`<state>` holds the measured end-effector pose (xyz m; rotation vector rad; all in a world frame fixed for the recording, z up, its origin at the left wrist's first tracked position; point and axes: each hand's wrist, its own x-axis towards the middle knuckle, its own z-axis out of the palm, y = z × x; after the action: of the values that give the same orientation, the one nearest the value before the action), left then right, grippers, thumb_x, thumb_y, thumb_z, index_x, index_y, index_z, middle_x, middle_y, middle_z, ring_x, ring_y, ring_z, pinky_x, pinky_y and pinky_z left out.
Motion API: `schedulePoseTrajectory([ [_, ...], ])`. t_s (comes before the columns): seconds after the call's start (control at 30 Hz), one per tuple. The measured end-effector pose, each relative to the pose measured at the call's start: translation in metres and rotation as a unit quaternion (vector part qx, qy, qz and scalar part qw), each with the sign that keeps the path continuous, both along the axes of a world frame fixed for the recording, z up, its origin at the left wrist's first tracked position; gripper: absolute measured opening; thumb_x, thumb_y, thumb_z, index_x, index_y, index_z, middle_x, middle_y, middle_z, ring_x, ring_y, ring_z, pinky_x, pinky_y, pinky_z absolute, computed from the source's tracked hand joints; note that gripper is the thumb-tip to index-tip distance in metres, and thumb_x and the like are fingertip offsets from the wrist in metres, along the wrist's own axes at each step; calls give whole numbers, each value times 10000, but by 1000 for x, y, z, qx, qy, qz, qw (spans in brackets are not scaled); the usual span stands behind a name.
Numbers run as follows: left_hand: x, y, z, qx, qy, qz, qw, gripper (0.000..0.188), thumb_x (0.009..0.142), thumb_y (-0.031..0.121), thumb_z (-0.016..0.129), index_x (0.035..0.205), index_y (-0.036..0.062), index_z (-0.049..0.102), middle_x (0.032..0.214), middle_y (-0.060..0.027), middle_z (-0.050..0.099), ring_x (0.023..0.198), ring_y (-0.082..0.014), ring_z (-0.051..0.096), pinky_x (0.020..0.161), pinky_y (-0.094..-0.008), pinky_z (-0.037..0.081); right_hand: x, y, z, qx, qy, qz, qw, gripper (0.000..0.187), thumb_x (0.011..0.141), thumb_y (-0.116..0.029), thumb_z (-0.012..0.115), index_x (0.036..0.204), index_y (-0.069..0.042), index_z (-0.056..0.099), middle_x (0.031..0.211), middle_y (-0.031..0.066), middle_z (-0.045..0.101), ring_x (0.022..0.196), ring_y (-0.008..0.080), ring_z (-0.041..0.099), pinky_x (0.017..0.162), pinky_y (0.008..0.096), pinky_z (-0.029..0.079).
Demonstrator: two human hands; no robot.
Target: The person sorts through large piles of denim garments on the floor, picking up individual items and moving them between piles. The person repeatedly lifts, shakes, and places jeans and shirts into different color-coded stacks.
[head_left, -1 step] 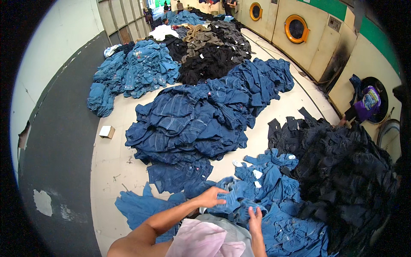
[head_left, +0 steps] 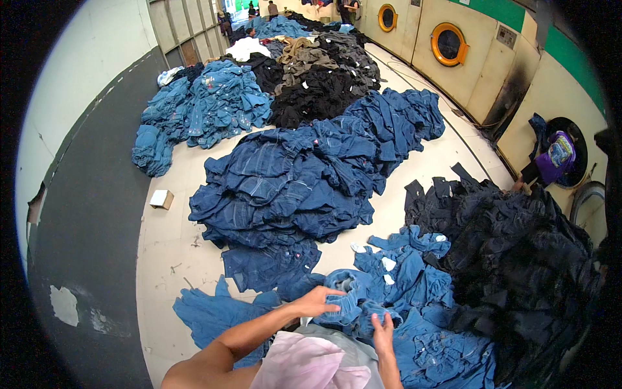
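A blue denim garment [head_left: 342, 310] is bunched up in front of my body, with a round opening facing upward. My left hand [head_left: 319, 301] is closed on its left edge, thumb and fingers gripping the cloth. On the opposite side my right hand [head_left: 383, 325] holds a fold of the same garment. Loose blue denim clothes [head_left: 411, 279] with white tags lie just beyond and to the right of my hands. To the left, another lighter blue denim piece [head_left: 217, 314] is spread on the floor, partly behind my left arm.
A dark blue denim heap [head_left: 278, 188] fills the middle floor, and a black clothes pile [head_left: 518, 259] rises on the right. A small box [head_left: 161, 199] stands by the left wall. A person in purple [head_left: 558, 157] leans into a round machine opening. Large machines [head_left: 447, 44] line the right.
The denim garment has shifted slightly and its round opening shows more clearly. Both hands stay on it. The person in purple has moved a little at the machine.
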<state>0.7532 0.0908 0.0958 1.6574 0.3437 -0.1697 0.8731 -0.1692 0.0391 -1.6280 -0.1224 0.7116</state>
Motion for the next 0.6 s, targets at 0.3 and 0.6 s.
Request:
schedulePoseTrajectory([
  [0.3,-13,-53,-48,-228,247,65,940,730,934,522,600,1380,-44,485,1375,-164,562,1262,-271,537,1066,-364,416,12,11,10,-25,-11,312,950,549,861,-182,737,1294,50,491,1188,119,621,1058,197,578,927,334,457],
  [0.6,-95,-106,-53,212,225,146,940,685,901,455,654,1368,-21,495,1293,-236,598,1206,-319,568,1024,-401,433,49,37,9,-93,-259,376,885,393,788,-170,701,1112,30,603,771,170,670,636,231,623,621,375,500],
])
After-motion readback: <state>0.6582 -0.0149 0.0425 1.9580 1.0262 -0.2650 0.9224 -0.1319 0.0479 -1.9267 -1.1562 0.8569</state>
